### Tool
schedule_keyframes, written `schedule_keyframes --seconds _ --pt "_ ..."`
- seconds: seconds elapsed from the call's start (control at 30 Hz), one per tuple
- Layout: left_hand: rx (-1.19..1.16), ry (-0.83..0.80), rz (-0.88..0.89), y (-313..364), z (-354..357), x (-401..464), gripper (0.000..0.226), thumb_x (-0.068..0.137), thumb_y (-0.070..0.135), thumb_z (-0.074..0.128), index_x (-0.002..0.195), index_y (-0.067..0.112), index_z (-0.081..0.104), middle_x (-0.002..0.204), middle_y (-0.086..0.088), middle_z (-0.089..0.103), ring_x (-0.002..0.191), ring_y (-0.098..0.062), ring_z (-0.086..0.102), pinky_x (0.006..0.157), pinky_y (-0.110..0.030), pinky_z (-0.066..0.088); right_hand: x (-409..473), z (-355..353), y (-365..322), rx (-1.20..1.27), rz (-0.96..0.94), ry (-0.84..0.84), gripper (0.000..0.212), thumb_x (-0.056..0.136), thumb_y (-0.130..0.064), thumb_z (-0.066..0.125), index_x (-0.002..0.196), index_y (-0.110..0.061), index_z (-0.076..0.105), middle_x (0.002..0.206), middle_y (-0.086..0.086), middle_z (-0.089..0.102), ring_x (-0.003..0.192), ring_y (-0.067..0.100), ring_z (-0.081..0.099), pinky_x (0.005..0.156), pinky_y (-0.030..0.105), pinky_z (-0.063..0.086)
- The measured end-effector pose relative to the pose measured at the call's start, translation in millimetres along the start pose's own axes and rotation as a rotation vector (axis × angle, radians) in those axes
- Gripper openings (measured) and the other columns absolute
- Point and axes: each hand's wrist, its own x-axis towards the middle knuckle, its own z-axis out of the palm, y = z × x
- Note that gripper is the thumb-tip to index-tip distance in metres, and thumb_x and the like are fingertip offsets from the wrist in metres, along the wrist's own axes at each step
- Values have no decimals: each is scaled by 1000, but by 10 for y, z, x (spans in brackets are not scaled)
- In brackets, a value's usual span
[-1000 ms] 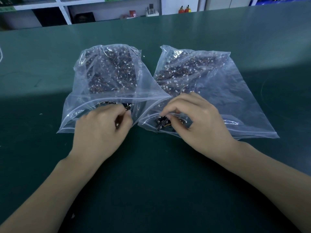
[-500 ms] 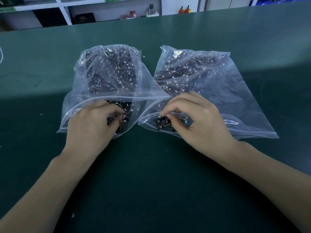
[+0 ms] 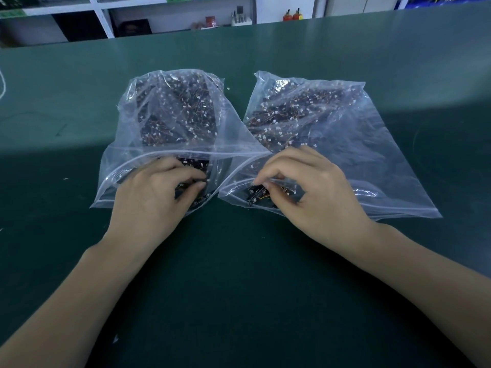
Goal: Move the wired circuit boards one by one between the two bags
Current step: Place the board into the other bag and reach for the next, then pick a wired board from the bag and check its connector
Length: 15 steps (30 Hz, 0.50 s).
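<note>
— Circuit boards (image 3: 259, 195), nearest ones first: where do they lie?
— A few dark boards with thin wires sit at the mouth of the right bag (image 3: 353, 144), on the green counter (image 3: 239, 288). The right hand (image 3: 313, 192) reaches into that mouth, its grip curled, thumb and forefinger pinching one of the boards.
— And the other hand?
— The left hand (image 3: 154, 197) is inside the mouth of the left bag (image 3: 170, 120), fingers bent over more dark boards there. Whether that grip actually holds a board cannot be told; the fingers hide the tips.
— How do the bags lie?
— Side by side, both clear zip bags with mouths toward the person, the left bag's upper lip overlapping the right bag's corner. Farther in, each bag is heaped with dark boards, orange wires and small white connectors.
— Beyond them?
— Bare counter, then white shelving (image 3: 103, 19) with two small red bottles (image 3: 292, 15) at the far edge.
</note>
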Motion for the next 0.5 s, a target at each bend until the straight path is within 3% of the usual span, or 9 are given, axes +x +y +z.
schedule_keyframes --seconds 0.17,0.3,0.5 --pt "-36 60 42 9 -19 8 3 95 27 79 97 29 78 90 17 66 78 -5 55 62 -34 52 -5 10 9 -2 4 0 17 94 -1 72 101 -16 78 98 -5 71 90 23 63 85 44 53" --pt "-75 153 110 41 -51 29 5 103 26 70 103 24 75 93 20 57 76 -3 43 64 -23 42 -1 9 -6 -16 6 -25 14 93 -9 75 103 -19 77 101 -9 70 94 18 62 88 42 52" --pt "-309 172 106 252 -97 -43 3 108 27 58 110 26 61 93 18 59 80 -10 57 74 -16 45 -20 17 -65 21 41 -39 19 93 -28 76 110 -21 73 103 -16 67 93 9 60 92 36 50"
